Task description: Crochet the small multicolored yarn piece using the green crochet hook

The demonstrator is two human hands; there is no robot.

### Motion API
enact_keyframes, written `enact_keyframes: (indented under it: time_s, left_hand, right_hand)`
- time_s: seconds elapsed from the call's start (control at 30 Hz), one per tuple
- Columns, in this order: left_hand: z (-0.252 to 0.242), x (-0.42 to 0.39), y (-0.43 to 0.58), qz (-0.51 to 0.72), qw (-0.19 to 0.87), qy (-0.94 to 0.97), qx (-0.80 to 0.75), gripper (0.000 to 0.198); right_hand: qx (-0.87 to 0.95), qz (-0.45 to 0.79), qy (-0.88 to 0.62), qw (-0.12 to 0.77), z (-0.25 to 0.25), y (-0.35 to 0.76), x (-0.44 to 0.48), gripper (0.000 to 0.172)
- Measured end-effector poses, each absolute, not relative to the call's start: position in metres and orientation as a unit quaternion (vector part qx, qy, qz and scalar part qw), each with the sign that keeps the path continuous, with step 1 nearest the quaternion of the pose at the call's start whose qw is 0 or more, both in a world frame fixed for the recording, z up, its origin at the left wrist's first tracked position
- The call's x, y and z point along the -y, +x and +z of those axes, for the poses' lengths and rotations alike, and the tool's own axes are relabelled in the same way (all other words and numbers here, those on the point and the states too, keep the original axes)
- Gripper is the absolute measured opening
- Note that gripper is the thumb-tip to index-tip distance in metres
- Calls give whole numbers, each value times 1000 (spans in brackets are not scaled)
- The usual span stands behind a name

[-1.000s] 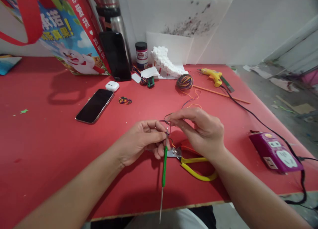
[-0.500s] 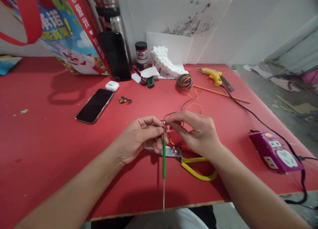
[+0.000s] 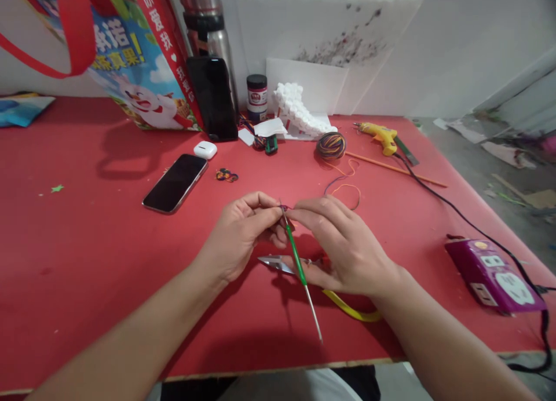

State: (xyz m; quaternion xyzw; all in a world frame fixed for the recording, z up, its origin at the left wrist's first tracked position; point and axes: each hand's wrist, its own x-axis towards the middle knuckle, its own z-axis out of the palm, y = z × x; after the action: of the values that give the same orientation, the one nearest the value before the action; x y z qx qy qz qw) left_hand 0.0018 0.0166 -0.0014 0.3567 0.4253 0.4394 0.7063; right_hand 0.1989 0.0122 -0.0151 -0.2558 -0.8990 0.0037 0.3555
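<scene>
My left hand [image 3: 243, 233] pinches a small dark piece of crocheted yarn [image 3: 284, 208] at its fingertips. A crochet hook [image 3: 296, 255] with a green grip has its thin head in that piece, and its metal tail slants down to the right. My right hand [image 3: 343, 244] is beside the hook, index fingertip near the yarn and thumb spread well apart below, near the green grip. Under my hands lie scissors [image 3: 351, 308] with yellow handles, partly covered by my right hand. The multicoloured yarn ball [image 3: 330, 145] sits farther back, loose strands trailing toward my right hand.
Across the red table [image 3: 87, 262] are a phone [image 3: 176, 183], a white earbud case [image 3: 205, 150], a small yarn piece [image 3: 226, 175], a glue gun [image 3: 377, 135], an orange stick [image 3: 399, 170] and a purple box [image 3: 495, 276]. A gift bag [image 3: 147, 88] stands behind.
The hook has swung from upright to slanting, its tail now to the right. My right hand has gone from pinching the yarn to thumb and fingers apart. The view has shifted slightly left.
</scene>
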Motion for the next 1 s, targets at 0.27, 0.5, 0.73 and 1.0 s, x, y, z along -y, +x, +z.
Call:
enact_keyframes:
  time_s: [0.27,0.5,0.73,1.0]
  left_hand:
    - [0,-7,7,473,615,433,-458,13]
    - [1,-5,11,489,579,460,-462,14]
    - [0,-6,9,503,569,443,-476,18]
    - [1,-6,8,508,565,430,-488,21]
  right_hand:
    - [850,-65,-297,429,-25,191,-7,34]
    - [833,-69,-308,454,-23,184,-7,13]
    - [838,-74,-299,450,-20,180,-5,17]
    - [818,21,-323,476,-25,177,0,24]
